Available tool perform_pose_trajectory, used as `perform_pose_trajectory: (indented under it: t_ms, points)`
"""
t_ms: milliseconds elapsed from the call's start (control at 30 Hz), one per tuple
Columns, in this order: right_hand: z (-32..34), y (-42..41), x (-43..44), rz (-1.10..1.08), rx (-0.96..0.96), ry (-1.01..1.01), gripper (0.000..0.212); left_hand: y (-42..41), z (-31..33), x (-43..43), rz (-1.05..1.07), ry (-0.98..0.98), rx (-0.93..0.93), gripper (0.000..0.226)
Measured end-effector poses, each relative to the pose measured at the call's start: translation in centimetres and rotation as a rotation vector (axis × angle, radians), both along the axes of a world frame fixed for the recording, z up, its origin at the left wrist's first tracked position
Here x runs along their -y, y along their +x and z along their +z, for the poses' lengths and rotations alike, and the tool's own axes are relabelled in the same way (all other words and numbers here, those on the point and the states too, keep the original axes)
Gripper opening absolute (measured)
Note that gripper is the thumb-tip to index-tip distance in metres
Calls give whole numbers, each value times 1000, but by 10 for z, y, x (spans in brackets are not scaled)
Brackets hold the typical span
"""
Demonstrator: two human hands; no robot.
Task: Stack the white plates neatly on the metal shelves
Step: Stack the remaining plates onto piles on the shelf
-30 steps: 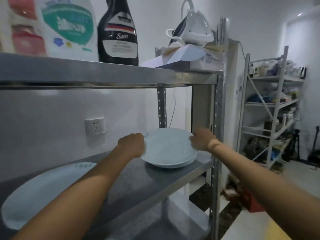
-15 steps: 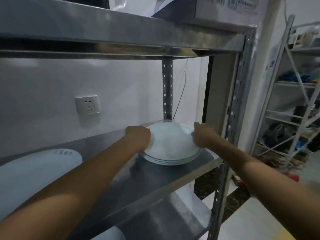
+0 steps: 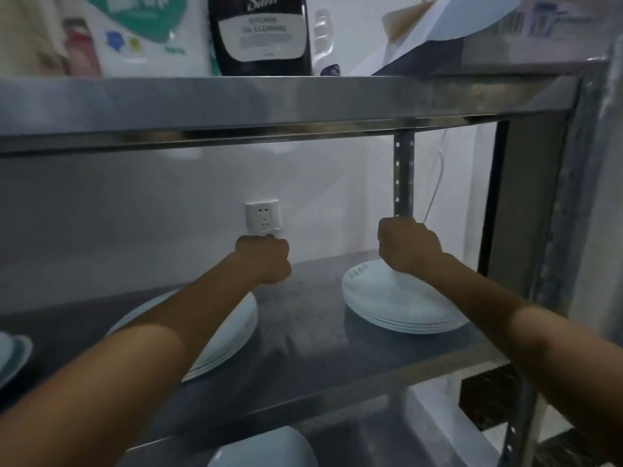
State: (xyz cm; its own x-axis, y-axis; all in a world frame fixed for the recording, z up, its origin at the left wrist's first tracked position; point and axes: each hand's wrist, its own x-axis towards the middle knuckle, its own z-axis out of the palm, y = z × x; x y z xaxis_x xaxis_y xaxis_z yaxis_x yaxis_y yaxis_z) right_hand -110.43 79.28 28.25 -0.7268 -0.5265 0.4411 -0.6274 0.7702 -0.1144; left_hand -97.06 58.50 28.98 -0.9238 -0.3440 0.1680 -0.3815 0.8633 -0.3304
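A stack of several white plates (image 3: 404, 305) lies at the right end of the middle metal shelf (image 3: 303, 335). A second stack of white plates (image 3: 232, 328) lies further left, partly hidden by my left forearm. My left hand (image 3: 264, 259) is a closed fist hovering over the shelf between the two stacks, with nothing seen in it. Closed as well, my right hand (image 3: 408, 246) hangs over the back rim of the right stack; whether it touches the plates is unclear.
The upper shelf (image 3: 269, 102) hangs low over my hands and carries a dark bottle (image 3: 259, 32) and packages. A wall socket (image 3: 263, 219) sits behind my left hand. More white plates lie at the far left (image 3: 11, 355) and on the lower shelf (image 3: 266, 449).
Both hands have let go of the right stack's rim and are now fists. The left hand has moved off to the left, the right hand to the stack's back.
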Motion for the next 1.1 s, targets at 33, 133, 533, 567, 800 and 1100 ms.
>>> perform_pose_trajectory:
  t_ms: [33,133,533,567,800,1100]
  points:
    - [1,10,20,51,17,-3,13,19,2,12,27,-16,-26,17]
    - [3,50,82,241,45,-8,21,88,8,49,109,-141,-106,11]
    - [36,292,281,686,17,-47,20,435,52,187,717,-138,-110,21]
    - [34,310,292,700,30,-38,20,458,50,200,742,-129,-107,22]
    - [-15,394,367,615,165,108,14,523,-15,283,653,-59,-148,32]
    - [-64,412,400,540,216,174,28,512,-64,318,565,345,-198,42]
